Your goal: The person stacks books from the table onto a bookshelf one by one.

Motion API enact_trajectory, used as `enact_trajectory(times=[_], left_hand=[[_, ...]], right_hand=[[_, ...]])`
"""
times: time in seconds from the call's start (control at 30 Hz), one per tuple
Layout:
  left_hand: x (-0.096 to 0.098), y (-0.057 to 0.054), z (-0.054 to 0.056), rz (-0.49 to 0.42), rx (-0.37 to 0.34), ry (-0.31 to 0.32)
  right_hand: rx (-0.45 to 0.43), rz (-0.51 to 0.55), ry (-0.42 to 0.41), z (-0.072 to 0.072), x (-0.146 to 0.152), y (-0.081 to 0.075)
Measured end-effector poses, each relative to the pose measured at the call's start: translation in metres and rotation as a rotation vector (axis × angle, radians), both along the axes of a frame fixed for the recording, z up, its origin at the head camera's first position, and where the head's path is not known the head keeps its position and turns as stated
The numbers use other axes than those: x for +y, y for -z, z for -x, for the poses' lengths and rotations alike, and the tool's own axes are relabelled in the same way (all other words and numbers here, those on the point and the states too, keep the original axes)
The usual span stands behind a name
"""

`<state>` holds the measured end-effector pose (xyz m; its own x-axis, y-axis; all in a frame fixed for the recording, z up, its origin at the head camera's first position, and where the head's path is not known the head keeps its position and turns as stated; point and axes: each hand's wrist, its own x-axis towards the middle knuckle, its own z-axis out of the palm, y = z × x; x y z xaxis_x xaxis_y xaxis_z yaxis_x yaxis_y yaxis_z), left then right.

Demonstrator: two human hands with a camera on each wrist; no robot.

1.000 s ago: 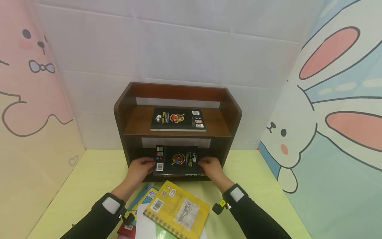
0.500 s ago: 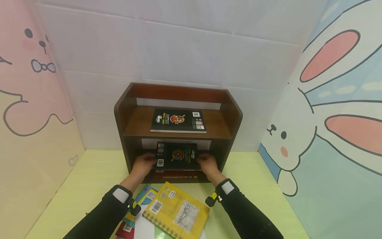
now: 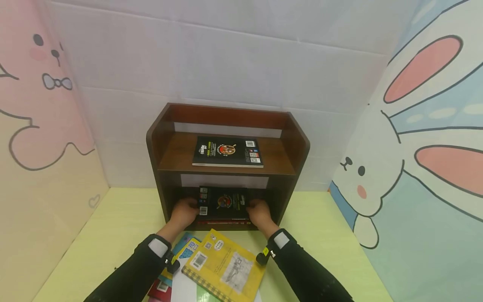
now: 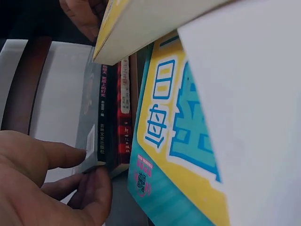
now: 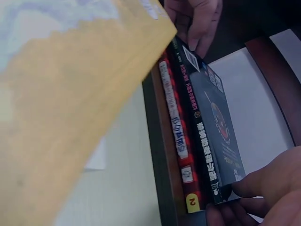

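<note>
A black book (image 3: 222, 203) lies flat in the lower compartment of the brown bookshelf (image 3: 226, 170), on top of a red book (image 5: 176, 127). My left hand (image 3: 185, 212) pinches its left end between thumb and fingers. At the right end, my right hand (image 3: 259, 212) grips the same book, thumb on the cover and fingers at the underside. In the right wrist view the black spine sits right against the red one.
Another black book (image 3: 228, 151) lies on the upper shelf. In front of the bookshelf, a yellow book (image 3: 226, 266) tops a loose pile on the pale yellow table (image 3: 302, 251), with a blue-and-yellow book (image 4: 164, 136) beneath. Cartoon-printed walls stand at both sides.
Both hands first raised the black book and pushed it deeper into the lower compartment, then lowered it onto the red book, whose spine came into view underneath.
</note>
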<state>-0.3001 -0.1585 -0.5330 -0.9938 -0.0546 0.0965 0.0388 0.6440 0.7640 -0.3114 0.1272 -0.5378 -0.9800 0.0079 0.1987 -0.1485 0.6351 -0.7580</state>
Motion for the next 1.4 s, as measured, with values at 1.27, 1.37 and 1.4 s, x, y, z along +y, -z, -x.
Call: enact_trajectory(times=[1.27,1.37,1.4], left_hand=[[0.006,0.003,-0.013,0.119,-0.099,0.022],[0.002,-0.002,-0.027,0.107,-0.097,0.043],[0.0,-0.004,-0.033,0.103,-0.098,0.053]], right_hand=[[0.048,-0.15,-0.045,-0.008,0.008,0.018],[-0.012,-0.146,-0.079,-0.031,0.012,-0.001],[-0.034,-0.146,-0.088,-0.039,0.015,-0.007]])
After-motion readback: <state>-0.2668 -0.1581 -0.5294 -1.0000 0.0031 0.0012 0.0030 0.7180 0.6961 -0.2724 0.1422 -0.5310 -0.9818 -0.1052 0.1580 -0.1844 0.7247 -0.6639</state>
